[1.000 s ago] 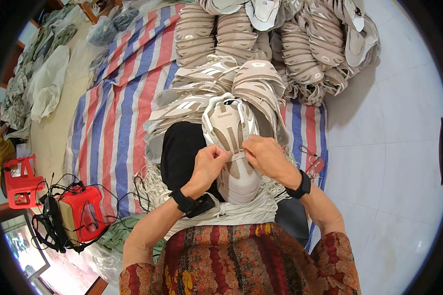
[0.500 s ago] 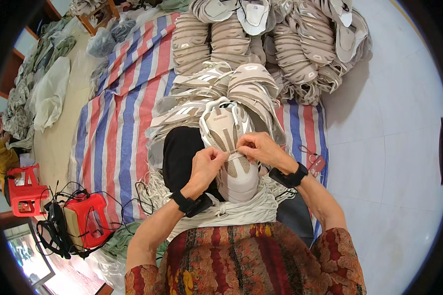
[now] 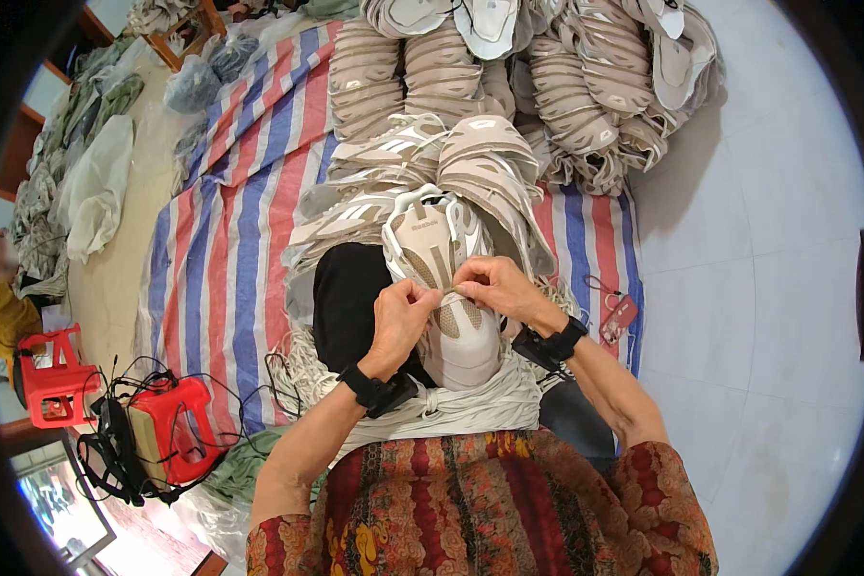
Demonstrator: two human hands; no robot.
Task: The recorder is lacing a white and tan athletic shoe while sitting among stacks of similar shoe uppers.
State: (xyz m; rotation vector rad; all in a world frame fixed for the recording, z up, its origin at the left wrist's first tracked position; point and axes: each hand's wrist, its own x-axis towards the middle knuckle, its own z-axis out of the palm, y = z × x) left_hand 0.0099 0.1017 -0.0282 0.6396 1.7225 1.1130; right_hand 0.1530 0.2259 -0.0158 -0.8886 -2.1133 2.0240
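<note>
A beige and white shoe upper (image 3: 463,357) rests toe toward me on my lap, its tongue (image 3: 428,238) pointing away. My left hand (image 3: 405,312) pinches at the base of the tongue, thumb and forefinger pressed together. Close by on the right, my right hand (image 3: 497,288) makes a similar pinch, the fingertips almost meeting. What lies between the fingers is too small to make out. Under the toe, a thick bundle of off-white laces (image 3: 442,413) spreads over my lap. A black cloth-like piece (image 3: 348,307) lies beside my left hand.
More shoe uppers (image 3: 490,158) lie stacked just beyond, with larger piles (image 3: 595,96) behind. They rest on a striped sheet (image 3: 216,278). At left are red stools (image 3: 184,422), tangled black cables and a black device (image 3: 115,446). A red tag (image 3: 618,319) lies at right.
Both hands stay pinched at the base of the tongue, the right one shifted slightly left. The whole view has moved a little; the shoe upper looks otherwise unchanged.
</note>
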